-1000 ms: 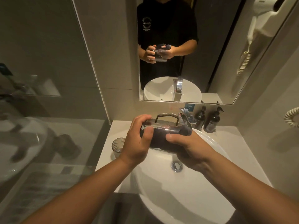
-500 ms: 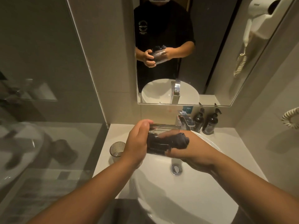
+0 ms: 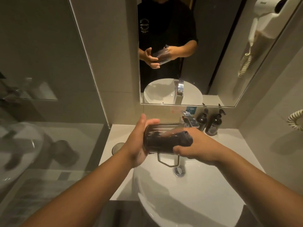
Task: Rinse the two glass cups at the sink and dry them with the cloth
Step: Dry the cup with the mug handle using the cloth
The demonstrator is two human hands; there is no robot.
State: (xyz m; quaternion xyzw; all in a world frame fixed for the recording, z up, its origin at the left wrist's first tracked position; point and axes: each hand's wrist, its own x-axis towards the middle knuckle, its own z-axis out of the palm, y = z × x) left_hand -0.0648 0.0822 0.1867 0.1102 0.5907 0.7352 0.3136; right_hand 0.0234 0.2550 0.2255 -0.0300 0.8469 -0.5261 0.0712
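Observation:
A ribbed glass cup with a handle (image 3: 161, 133) lies on its side above the white basin (image 3: 196, 199), its handle hanging down. My left hand (image 3: 136, 143) cups its base, fingers partly spread. A dark cloth (image 3: 183, 138) is stuffed into the cup's mouth and bunches out at the right. My right hand (image 3: 196, 148) grips the cloth at the cup's mouth. A second ribbed glass cup (image 3: 117, 147) stands upright on the white counter, left of my left wrist and partly hidden by it.
The chrome tap (image 3: 190, 121) sits behind the cup, with two dark pump bottles (image 3: 210, 122) to its right. The drain (image 3: 179, 171) lies below my hands. A mirror (image 3: 213, 63) hangs above, a glass shower panel (image 3: 49, 79) stands at left, and a wall hair dryer (image 3: 268, 18) at upper right.
The cup has turned in my hands: its handle was on top a second ago and now hangs underneath. My left hand's fingers have loosened around the base.

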